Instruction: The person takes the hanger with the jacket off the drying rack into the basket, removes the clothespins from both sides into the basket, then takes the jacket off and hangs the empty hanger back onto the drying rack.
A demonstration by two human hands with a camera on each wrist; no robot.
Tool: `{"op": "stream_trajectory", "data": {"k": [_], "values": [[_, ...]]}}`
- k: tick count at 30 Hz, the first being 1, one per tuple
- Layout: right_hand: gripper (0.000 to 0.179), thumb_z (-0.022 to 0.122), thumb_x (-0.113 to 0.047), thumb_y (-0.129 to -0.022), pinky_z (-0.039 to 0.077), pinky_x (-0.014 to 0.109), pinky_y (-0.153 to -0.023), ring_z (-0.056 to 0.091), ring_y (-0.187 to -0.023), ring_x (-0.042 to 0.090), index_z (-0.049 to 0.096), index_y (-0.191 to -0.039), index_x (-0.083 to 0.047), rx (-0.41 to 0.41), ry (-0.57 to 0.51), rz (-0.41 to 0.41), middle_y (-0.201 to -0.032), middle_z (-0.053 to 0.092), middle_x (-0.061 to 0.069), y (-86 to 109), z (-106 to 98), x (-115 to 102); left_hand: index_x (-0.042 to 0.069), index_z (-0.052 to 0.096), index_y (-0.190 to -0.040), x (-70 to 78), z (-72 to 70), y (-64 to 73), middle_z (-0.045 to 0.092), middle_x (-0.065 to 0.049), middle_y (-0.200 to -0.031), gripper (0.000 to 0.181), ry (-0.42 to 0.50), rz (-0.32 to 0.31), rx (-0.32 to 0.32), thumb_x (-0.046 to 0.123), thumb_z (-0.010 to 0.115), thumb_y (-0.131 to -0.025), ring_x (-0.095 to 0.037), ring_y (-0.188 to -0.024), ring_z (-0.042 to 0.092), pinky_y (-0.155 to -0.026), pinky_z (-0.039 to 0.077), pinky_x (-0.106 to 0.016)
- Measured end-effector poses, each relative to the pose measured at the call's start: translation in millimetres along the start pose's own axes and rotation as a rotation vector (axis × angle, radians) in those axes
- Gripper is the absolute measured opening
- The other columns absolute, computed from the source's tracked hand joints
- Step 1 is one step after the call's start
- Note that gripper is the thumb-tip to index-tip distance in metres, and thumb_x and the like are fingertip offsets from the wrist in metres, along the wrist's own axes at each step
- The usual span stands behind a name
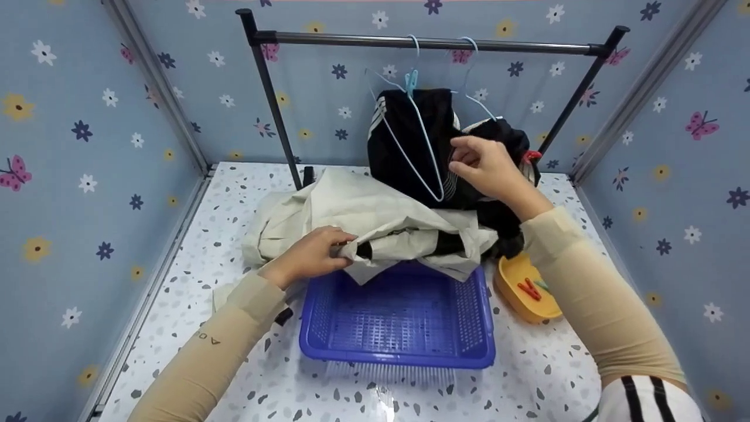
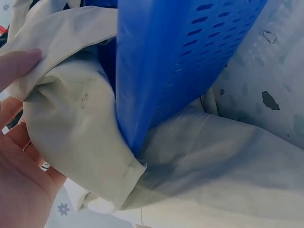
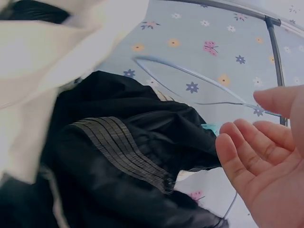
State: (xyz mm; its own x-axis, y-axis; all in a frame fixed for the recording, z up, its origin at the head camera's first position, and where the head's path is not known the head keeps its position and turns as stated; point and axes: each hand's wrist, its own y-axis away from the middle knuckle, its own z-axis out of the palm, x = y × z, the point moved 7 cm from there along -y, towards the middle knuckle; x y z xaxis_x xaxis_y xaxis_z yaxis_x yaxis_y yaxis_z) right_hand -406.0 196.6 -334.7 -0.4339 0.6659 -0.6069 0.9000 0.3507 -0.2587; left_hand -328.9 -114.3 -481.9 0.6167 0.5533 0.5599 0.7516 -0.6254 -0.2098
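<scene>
In the head view my left hand (image 1: pixel 310 253) pinches the edge of a beige garment (image 1: pixel 375 202), which drapes over the back of a blue plastic basket (image 1: pixel 398 357). The left wrist view has the thumb on top of the cloth and the fingers beneath it. My right hand (image 1: pixel 483 167) is raised beside a turned light-blue wire hanger (image 1: pixel 430 146), its fingers loosely bent with nothing between them. Behind the hanger a black garment (image 1: pixel 398 140) with white stripes hangs from the rack. A light-blue clothespin (image 1: pixel 411 82) is on the hanger.
The dark metal rack (image 1: pixel 351 40) stands at the back, carrying a second hanger (image 1: pixel 469 64) with another dark garment (image 1: pixel 515 140). A yellow tray (image 1: pixel 515 302) with red clothespins (image 1: pixel 530 289) sits right of the basket. Flower-patterned walls (image 1: pixel 88 176) enclose the speckled table (image 1: pixel 193 258).
</scene>
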Motion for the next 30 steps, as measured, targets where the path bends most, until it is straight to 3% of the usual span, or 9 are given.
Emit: {"op": "stream_trajectory", "data": {"k": [3, 7, 11, 15, 20, 23, 27, 30], "values": [[0.038, 0.074, -0.004, -0.105, 0.050, 0.007, -0.086, 0.077, -0.105, 0.037, 0.071, -0.141, 0.010, -0.021, -0.003, -0.024, -0.120, 0.079, 0.030, 20.3, 4.6, 8.0, 0.007, 0.082, -0.130, 1.8, 1.5, 4.2, 0.073, -0.010, -0.102, 0.037, -0.006, 0.010, -0.011, 0.012, 0.083, -0.093, -0.025, -0.098, 0.061, -0.093, 0.053, -0.049], [0.026, 0.076, -0.004, -0.104, 0.051, 0.007, -0.081, 0.077, -0.095, 0.027, 0.079, -0.127, 0.008, -0.115, 0.032, -0.038, -0.113, 0.083, 0.027, 48.1, 12.4, 21.9, 0.008, 0.083, -0.130, 7.2, 3.4, 10.9, 0.071, -0.011, -0.109, 0.038, -0.042, 0.050, -0.025, 0.014, 0.083, -0.092, -0.029, -0.104, 0.064, -0.098, 0.055, -0.050], [0.025, 0.071, 0.004, -0.102, 0.066, 0.033, -0.090, 0.079, -0.101, 0.036, 0.079, -0.125, 0.008, -0.292, 0.099, -0.063, -0.118, 0.082, 0.029, 72.5, 25.3, 37.5, 0.011, 0.084, -0.129, 11.9, 8.0, 16.6, 0.073, -0.015, -0.125, 0.036, -0.094, 0.096, -0.059, 0.016, 0.083, -0.093, -0.036, -0.120, 0.068, -0.111, 0.055, -0.055], [0.037, 0.071, 0.009, -0.096, 0.062, 0.063, -0.104, 0.075, -0.118, 0.047, 0.076, -0.133, 0.008, -0.385, 0.191, -0.095, -0.130, 0.078, 0.029, 89.9, 38.7, 52.5, 0.011, 0.085, -0.125, 12.5, 10.5, 19.6, 0.076, -0.015, -0.128, 0.031, -0.115, 0.115, -0.086, 0.017, 0.082, -0.095, -0.038, -0.123, 0.068, -0.113, 0.054, -0.056], [0.045, 0.077, 0.005, -0.091, 0.057, 0.067, -0.111, 0.072, -0.123, 0.049, 0.077, -0.135, 0.002, -0.353, 0.302, -0.104, -0.131, 0.078, 0.027, 99.9, 53.7, 67.3, 0.010, 0.085, -0.127, 12.3, 11.7, 22.8, 0.077, -0.013, -0.126, 0.032, -0.121, 0.109, -0.102, 0.016, 0.082, -0.096, -0.037, -0.123, 0.068, -0.114, 0.054, -0.055], [0.035, 0.077, 0.002, -0.091, 0.057, 0.066, -0.109, 0.073, -0.118, 0.049, 0.080, -0.126, 0.001, -0.309, 0.323, -0.131, -0.125, 0.080, 0.025, 103.3, 61.1, 72.8, 0.012, 0.084, -0.130, 11.6, 14.5, 24.8, 0.077, -0.012, -0.127, 0.036, -0.131, 0.091, -0.120, 0.017, 0.082, -0.095, -0.036, -0.125, 0.066, -0.115, 0.053, -0.056], [0.013, 0.077, 0.000, -0.096, 0.060, 0.063, -0.101, 0.075, -0.107, 0.044, 0.082, -0.108, -0.001, -0.241, 0.287, -0.166, -0.113, 0.082, 0.020, 107.2, 64.6, 74.4, 0.014, 0.083, -0.134, 10.5, 19.9, 27.6, 0.077, -0.012, -0.130, 0.041, -0.171, 0.090, -0.151, 0.023, 0.086, -0.094, -0.037, -0.128, 0.065, -0.116, 0.052, -0.058], [0.006, 0.080, 0.001, -0.098, 0.063, 0.059, -0.095, 0.078, -0.101, 0.039, 0.082, -0.102, -0.002, -0.199, 0.222, -0.206, -0.107, 0.084, 0.016, 111.7, 63.2, 72.0, 0.015, 0.084, -0.133, 9.8, 24.8, 29.4, 0.077, -0.012, -0.132, 0.040, -0.205, 0.106, -0.181, 0.028, 0.086, -0.096, -0.037, -0.129, 0.065, -0.115, 0.051, -0.059]]}}
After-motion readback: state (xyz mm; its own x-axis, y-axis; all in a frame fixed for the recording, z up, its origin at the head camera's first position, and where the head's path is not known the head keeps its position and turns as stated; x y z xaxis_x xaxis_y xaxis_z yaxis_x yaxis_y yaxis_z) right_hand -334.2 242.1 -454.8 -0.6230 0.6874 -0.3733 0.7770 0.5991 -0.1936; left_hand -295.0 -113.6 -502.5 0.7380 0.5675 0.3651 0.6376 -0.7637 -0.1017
